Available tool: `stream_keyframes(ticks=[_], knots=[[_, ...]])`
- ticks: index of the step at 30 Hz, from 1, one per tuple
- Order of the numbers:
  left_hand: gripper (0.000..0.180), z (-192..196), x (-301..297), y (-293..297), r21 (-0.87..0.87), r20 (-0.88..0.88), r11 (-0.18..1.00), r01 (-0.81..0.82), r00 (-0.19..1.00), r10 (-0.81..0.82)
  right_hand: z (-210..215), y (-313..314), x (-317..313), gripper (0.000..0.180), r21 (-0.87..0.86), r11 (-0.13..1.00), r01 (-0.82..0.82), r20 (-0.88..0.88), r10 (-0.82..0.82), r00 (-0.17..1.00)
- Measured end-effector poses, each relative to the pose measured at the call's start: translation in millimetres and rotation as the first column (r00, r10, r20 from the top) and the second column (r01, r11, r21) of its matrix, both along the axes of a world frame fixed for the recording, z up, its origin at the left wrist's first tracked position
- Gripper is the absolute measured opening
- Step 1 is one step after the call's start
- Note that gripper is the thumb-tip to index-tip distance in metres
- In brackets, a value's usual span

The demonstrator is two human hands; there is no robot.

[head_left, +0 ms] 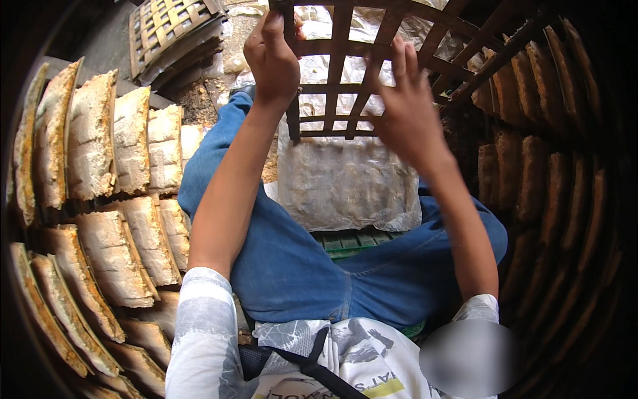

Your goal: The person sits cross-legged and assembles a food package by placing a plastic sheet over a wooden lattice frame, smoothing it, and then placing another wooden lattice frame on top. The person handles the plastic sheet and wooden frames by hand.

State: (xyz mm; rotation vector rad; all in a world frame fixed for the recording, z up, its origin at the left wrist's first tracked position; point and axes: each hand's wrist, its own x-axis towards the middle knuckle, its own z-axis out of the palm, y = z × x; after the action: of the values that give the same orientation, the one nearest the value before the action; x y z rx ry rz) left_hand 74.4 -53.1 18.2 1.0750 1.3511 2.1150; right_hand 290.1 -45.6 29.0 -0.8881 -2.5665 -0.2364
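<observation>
A dark lattice tray of crossed flat strips is held up in front of me, tilted. My left hand is closed round its left edge bar, thumb on the near side. My right hand, slightly blurred, is at the lattice's near face with its fingers stretched and apart; whether it touches the strips I cannot tell. Under and behind the tray lies a flat, pale block wrapped in clear plastic, between my legs, its surface marked in a lumpy grid.
Rows of upright, pale, crusty slabs stand close on my left. More brown slabs line the right side in shadow. A stack of similar lattice trays sits at the far left. Beneath the wrapped block shows a green slatted surface.
</observation>
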Motion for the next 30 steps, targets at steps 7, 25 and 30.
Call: stream_keyframes(ticks=[7, 25, 30], knots=[[0.048, 8, -2, -1, -0.142, -0.136, 0.989, -0.05, 0.99, 0.031, -38, -31, 44, 0.047, -0.702, 0.71, 0.05, 0.178, 0.106, 0.978], [0.043, -4, -40, 23, -0.143, 0.478, 0.988, -0.049, 0.871, 0.112, 39, 18, 49, 0.033, -0.038, 0.968, -0.249, -0.596, 0.178, 0.783], [0.045, -13, -41, 27, -0.171, 0.477, 0.981, -0.097, 0.862, 0.169, 49, 28, 91, 0.038, -0.209, 0.977, 0.042, -0.625, -0.167, 0.763]])
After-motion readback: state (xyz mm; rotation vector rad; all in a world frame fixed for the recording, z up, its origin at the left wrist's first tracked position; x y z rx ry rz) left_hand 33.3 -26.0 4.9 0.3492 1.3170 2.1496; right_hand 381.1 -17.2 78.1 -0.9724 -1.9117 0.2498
